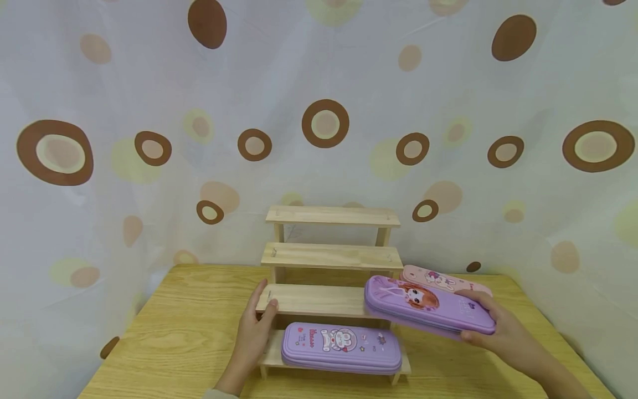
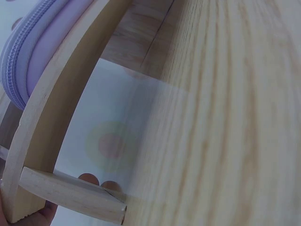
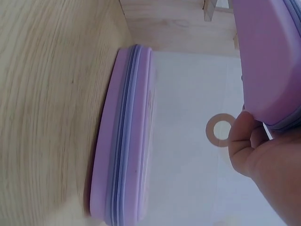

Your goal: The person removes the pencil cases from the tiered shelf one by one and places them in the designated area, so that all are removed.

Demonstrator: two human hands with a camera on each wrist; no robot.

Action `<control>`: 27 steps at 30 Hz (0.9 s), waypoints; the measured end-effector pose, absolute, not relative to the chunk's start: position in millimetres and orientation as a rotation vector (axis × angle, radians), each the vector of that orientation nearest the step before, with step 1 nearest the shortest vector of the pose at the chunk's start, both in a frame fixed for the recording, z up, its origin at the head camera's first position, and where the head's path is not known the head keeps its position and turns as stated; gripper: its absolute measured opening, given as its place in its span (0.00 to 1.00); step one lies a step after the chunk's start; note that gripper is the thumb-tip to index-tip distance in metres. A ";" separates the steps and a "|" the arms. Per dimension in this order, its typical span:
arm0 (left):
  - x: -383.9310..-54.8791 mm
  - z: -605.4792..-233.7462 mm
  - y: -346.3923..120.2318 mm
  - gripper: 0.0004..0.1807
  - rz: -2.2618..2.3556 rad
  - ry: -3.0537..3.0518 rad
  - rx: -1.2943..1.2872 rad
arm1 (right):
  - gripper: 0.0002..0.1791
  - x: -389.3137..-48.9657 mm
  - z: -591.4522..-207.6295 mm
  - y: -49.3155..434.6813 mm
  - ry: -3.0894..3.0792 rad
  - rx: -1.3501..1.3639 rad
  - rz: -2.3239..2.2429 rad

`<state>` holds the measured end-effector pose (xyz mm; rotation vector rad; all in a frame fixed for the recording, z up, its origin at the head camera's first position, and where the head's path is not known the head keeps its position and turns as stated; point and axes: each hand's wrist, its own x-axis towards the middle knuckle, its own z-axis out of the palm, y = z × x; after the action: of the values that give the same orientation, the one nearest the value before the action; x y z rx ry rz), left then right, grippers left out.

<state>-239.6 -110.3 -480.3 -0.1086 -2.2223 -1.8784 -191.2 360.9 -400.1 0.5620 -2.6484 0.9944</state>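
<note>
Behind everything hangs a pale curtain printed with brown and beige circles [image 1: 325, 123], and in front of it stands a light wooden table [image 1: 174, 332] carrying a small stepped rack of four pale pine shelves [image 1: 331, 256].

On the rack's lowest shelf lies a lilac zipped pencil case with a cartoon bunny print [image 1: 341, 346], flat and lengthwise, its front edge reaching the shelf's lip. A pink pencil case with a rabbit picture [image 1: 443, 280] lies on the table to the right of the rack, partly hidden.

The right hand [image 1: 498, 330] grips a purple zipped pencil case printed with a red-haired girl [image 1: 423, 305] by its right end, thumb on top and fingers beneath, holding it level with its left end over the right part of the second shelf. The left hand [image 1: 256, 327] rests against the rack's left end, its fingers fairly straight and its thumb on the second shelf's edge, steadying it rather than clasping it.

My worry is the one-ended grip: the purple case's far end could sag and strike the shelf's front edge. A knock there may push the light rack backward or sideways if the left hand's bracing is loose. Set too far right, the case would overhang the shelf end and could tip off onto the pink one. A low approach might also nudge the lilac case forward off its shelf.
</note>
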 end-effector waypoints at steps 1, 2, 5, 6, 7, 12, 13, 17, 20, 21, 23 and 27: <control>-239.5 -480.3 -110.5 0.33 -1.877 -2.226 -0.110 | 0.40 -190.4 -400.8 363.4 -2.649 0.551 0.984; -239.6 -480.4 -110.6 0.33 -1.873 -2.228 -0.111 | 0.40 -189.6 -401.7 366.0 -2.652 0.537 0.975; -240.0 -481.0 -110.7 0.33 -1.862 -2.231 -0.114 | 0.41 -187.0 -404.1 374.1 -2.645 0.521 0.960; -240.2 -481.3 -110.7 0.33 -1.860 -2.231 -0.120 | 0.41 -186.2 -404.9 377.1 -2.639 0.522 0.957; -240.2 -481.4 -110.5 0.33 -1.860 -2.230 -0.113 | 0.41 -185.4 -405.7 380.1 -2.634 0.517 0.956; -240.4 -481.2 -109.9 0.32 -1.856 -2.224 -0.108 | 0.40 -182.0 -409.4 393.5 -2.635 0.474 0.957; -240.3 -481.0 -110.0 0.32 -1.856 -2.228 -0.107 | 0.40 -181.7 -410.1 395.9 -2.637 0.470 0.956; -239.5 -479.2 -110.5 0.33 -1.866 -2.236 -0.121 | 0.39 -182.1 -414.5 405.8 -2.625 0.452 0.890; -238.4 -476.8 -110.8 0.33 -1.890 -2.235 -0.110 | 0.39 -182.7 -417.7 412.8 -2.604 0.437 0.855; -236.3 -472.7 -110.1 0.33 -1.898 -2.238 -0.109 | 0.39 -182.7 -418.9 414.9 -2.598 0.434 0.863; -232.8 -467.8 -109.6 0.33 -1.894 -2.234 -0.119 | 0.39 -182.3 -420.9 418.4 -2.586 0.436 0.898; -234.3 -470.4 -109.9 0.33 -1.873 -2.233 -0.136 | 0.40 -180.7 -422.8 424.7 -2.605 0.388 0.886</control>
<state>-234.3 -109.9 -470.4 -0.1359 -2.2334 -1.8730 -180.7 424.7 -422.8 0.3877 -2.6054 0.8864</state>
